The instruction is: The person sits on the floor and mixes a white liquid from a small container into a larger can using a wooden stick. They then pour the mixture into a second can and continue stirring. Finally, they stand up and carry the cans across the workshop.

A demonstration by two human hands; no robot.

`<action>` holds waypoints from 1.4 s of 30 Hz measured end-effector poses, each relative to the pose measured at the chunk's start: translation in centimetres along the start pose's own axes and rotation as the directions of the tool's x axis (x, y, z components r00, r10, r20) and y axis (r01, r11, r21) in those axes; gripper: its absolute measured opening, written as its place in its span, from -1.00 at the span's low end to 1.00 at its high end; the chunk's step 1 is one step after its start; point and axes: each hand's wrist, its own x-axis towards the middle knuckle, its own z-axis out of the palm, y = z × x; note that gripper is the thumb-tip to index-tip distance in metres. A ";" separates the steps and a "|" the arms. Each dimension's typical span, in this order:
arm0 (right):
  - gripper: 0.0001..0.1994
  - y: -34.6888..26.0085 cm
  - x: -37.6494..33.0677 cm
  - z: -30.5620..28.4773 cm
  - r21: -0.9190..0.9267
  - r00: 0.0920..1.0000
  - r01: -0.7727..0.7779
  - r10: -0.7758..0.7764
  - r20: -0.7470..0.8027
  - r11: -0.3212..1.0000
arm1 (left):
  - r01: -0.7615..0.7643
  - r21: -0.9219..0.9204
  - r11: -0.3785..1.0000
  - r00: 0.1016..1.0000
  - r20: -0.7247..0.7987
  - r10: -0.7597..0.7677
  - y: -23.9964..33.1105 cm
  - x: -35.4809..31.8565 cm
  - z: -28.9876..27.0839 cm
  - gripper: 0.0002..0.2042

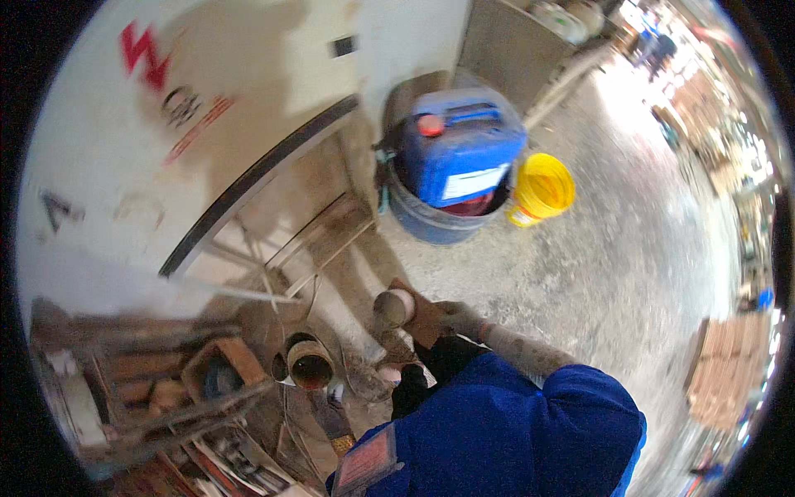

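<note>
My right hand [460, 320] reaches forward from the right, its fingers closed at a flat brown piece [426, 319], blurred so that its material cannot be made out. Just beyond that piece is a short, pale pinkish cylinder with a grey round end [392, 309]; whether it touches the piece is unclear. Lower and to the left, my left hand [333, 406] is closed at the near side of an open tin can [312, 364]. Brown matter shows inside the can, whose mouth faces me. Most of the left fingers are smeared or hidden.
A blue jerrycan [464, 145] with a red cap sits in a dark tub [443, 228] ahead, beside a yellow bucket [542, 189]. A white cabinet [273, 74] with a red warning sign stands left. Cluttered shelving [157, 422] is lower left; stacked cardboard [729, 369] lies far right.
</note>
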 end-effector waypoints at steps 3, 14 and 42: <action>-0.53 1.7 -6.1 -7.6 0.279 0.972 -0.064 0.123 -0.202 0.958 | 0.094 0.128 0.987 0.980 0.163 -0.115 -2.3 -0.1 4.4 -0.72; -0.59 6.9 -17.8 -40.0 0.441 0.802 0.238 0.081 -0.592 0.865 | -0.149 0.577 0.803 0.671 0.656 -0.347 -21.9 -2.6 38.8 -0.62; -0.64 7.9 -5.6 -149.8 0.366 0.543 0.179 0.219 -0.811 0.913 | 0.213 0.522 0.826 0.619 0.582 -0.527 -96.2 0.7 132.4 -0.66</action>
